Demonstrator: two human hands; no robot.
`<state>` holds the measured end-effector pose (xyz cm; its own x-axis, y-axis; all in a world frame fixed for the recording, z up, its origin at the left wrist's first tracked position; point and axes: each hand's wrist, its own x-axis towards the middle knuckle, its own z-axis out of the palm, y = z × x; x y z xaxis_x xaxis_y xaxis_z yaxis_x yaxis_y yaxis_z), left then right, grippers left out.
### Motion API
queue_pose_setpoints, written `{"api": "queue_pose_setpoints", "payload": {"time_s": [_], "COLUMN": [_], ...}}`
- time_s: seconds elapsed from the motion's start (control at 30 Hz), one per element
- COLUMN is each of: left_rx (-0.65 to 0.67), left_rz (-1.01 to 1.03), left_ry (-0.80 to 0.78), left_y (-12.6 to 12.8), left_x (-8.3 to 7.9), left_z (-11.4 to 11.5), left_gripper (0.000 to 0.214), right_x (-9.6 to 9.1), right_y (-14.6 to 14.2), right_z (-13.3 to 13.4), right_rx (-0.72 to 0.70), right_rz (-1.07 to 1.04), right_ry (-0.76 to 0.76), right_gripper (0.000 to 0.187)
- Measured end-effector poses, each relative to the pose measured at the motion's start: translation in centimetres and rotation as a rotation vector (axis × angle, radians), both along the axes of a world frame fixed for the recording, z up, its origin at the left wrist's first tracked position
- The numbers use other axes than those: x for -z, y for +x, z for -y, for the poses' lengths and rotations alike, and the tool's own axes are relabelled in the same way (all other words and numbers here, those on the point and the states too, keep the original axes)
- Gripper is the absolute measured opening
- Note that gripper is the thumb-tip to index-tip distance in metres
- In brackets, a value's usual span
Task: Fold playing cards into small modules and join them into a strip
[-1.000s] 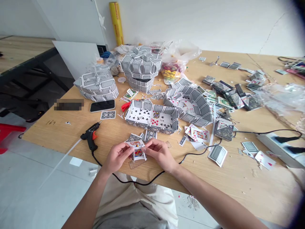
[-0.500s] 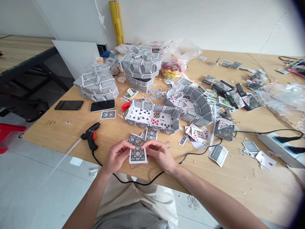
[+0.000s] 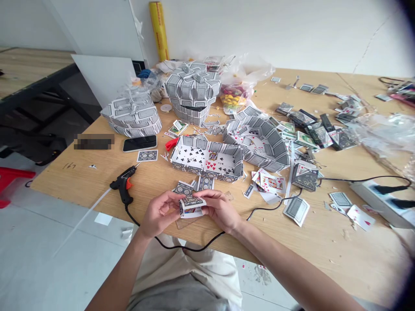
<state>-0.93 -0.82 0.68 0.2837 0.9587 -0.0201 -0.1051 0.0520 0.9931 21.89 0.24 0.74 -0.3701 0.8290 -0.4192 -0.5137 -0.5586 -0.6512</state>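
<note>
Between my two hands, close to the table's front edge, is a bent playing card (image 3: 192, 201); its patterned back curves over and a printed face shows below. My left hand (image 3: 161, 211) pinches its left side with thumb and fingers. On the right side my right hand (image 3: 220, 209) grips it the same way. A clear plastic piece (image 3: 184, 223) lies beneath on the table. More cards with dark patterned backs (image 3: 205, 183) lie just beyond my fingers. Past them stands an open rectangular box made of playing cards (image 3: 207, 160).
A hot glue gun (image 3: 123, 183) rests to the left, its black cord looping near my wrists. A phone (image 3: 139, 143) and a single card (image 3: 147, 156) lie behind it. Card-built baskets (image 3: 193, 88) stand at the back. Loose cards (image 3: 270, 181) and a power strip (image 3: 382, 201) are at right.
The card between my hands was flat with its back facing up; now it is bent over, with a printed face showing. Both hands have stayed in nearly the same place.
</note>
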Motion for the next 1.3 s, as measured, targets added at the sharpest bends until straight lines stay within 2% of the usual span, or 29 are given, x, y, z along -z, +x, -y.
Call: {"api": "queue_pose_setpoints", "payload": {"time_s": [0.13, 0.3, 0.43, 0.57, 0.63, 0.77, 0.93, 1.07, 1.2, 1.3], "left_rx": [-0.060, -0.106, -0.152, -0.161, -0.163, -0.142, -0.104, -0.075, -0.110, -0.112], "left_rz": [-0.046, -0.124, -0.180, -0.233, -0.254, -0.186, -0.119, -0.144, -0.165, -0.177], "left_ry": [0.012, 0.028, 0.040, 0.083, 0.118, 0.150, 0.086, -0.005, -0.036, -0.032], "left_y": [0.6, 0.7, 0.4, 0.2, 0.2, 0.4, 0.5, 0.5, 0.5, 0.5], "left_x": [0.3, 0.6, 0.9, 0.9, 0.7, 0.6, 0.8, 0.9, 0.9, 0.5], "left_z": [0.0, 0.1, 0.1, -0.2, -0.3, -0.6, -0.7, -0.5, -0.3, -0.4], "left_gripper": [0.028, 0.027, 0.028, 0.029, 0.028, 0.023, 0.021, 0.023, 0.034, 0.034], "right_x": [0.1, 0.2, -0.2, -0.3, -0.2, 0.2, 0.2, -0.1, -0.2, 0.1], "right_y": [0.2, 0.3, 0.1, -0.2, -0.3, -0.3, -0.1, 0.0, -0.1, -0.2], "right_z": [-0.1, -0.1, 0.0, 0.1, 0.1, 0.4, 0.9, 0.8, 0.6, 0.5], "right_rx": [-0.032, -0.051, -0.069, 0.024, 0.081, 0.116, 0.135, 0.132, 0.125, 0.123], "right_rz": [-0.015, -0.061, -0.033, 0.219, 0.308, 0.284, 0.367, 0.421, 0.411, 0.409], "right_ry": [-0.035, 0.003, 0.155, 0.397, 0.470, 0.468, 0.545, 0.578, 0.548, 0.496], "right_gripper": [0.037, 0.027, 0.035, 0.026, 0.026, 0.036, 0.020, 0.019, 0.023, 0.028]}}
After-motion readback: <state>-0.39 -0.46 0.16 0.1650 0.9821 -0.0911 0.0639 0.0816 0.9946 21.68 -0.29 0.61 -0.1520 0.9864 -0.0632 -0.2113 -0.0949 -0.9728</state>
